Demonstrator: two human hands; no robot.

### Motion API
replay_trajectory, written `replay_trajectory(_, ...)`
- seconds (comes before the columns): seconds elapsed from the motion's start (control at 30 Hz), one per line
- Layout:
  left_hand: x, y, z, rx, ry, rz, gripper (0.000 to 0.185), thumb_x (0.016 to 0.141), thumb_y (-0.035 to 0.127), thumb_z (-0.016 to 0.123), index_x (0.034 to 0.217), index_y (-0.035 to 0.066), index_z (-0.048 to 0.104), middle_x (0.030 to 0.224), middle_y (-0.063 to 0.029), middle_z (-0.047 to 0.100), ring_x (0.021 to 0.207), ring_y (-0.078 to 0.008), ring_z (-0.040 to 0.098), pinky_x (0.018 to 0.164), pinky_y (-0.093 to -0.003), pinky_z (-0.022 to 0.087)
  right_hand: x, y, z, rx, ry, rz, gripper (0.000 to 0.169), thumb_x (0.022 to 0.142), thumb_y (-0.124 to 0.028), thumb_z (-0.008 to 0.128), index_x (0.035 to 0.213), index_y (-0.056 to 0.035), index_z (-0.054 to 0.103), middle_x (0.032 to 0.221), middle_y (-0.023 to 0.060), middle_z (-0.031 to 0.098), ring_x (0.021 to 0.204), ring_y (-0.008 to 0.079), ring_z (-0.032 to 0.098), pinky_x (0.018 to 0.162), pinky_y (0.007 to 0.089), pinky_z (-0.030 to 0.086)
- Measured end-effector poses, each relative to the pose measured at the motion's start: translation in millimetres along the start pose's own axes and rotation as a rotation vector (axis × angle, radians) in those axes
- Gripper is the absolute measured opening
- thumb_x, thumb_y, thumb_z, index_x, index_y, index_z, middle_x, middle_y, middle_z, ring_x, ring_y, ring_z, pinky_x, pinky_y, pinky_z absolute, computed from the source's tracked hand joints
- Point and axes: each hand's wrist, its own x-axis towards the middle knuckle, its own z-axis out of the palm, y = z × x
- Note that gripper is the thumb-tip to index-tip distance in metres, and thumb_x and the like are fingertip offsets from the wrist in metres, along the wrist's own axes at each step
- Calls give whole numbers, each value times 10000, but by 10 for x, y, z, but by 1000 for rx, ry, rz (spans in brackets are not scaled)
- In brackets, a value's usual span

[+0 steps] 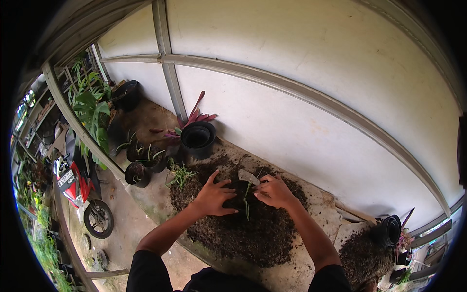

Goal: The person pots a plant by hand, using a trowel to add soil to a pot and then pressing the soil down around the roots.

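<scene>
A black plastic plant pot (239,187) sits on the heap of dark soil (251,237) before me, and a slender green-leaved plant (247,200) stands in it. At the pot's left side is my left hand (215,196), its fingers spread over or against the rim with nothing visible in them. My right hand (275,192) is at the opposite side, fingers bent toward the pot and the plant. Whether its fingertips grip anything is hidden. A flat grey piece (249,176), perhaps stone, lies just behind the pot.
Small uprooted plants (181,175) lie left of the soil. Potted seedlings (137,174) and stacked black pots (198,138) stand farther left. A white panel wall (292,124) bounds the far side. To the right are another soil heap (365,255) and a tipped pot stack (387,230).
</scene>
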Motion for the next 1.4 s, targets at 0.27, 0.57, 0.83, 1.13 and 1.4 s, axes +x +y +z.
replay_trajectory(0.27,65,-121,55,-398,205,-99,446,839,516,781,1115,168,818,1178,-11,778,1257,-251,654,1164,-554,375,66,-64,-22,161,65,66,214,911,-336,803,1007,-147,829,1003,40,790,1110,283,671,959,474,531)
replay_trajectory(0.57,504,-453,191,-426,-290,-542,426,761,493,838,1081,212,827,943,-64,768,974,-303,745,836,-448,596,481,-79,122,45,-121,450,547,818,-424,884,1276,-164,735,1030,116,764,942,306,736,807,458,598)
replay_trajectory(0.83,575,-351,264,-273,-243,-567,510,695,614,866,976,191,819,936,-78,764,947,-312,747,801,-464,600,537,-95,237,-52,-105,442,454,878,-428,823,1242,-165,760,1021,113,773,950,321,743,809,478,612)
replay_trajectory(1.13,535,-276,375,-262,-183,-559,473,778,581,822,1019,175,797,944,-77,757,929,-295,745,790,-457,601,474,-17,372,25,97,335,389,867,-290,840,1223,-150,766,1035,111,744,933,325,719,804,492,608)
replay_trajectory(1.4,502,-146,453,-164,-54,-521,381,774,483,828,1001,178,802,902,-88,752,903,-318,740,809,-467,595,536,-16,432,-28,199,297,196,893,-151,793,1084,-115,812,978,102,742,864,290,720,757,464,616)
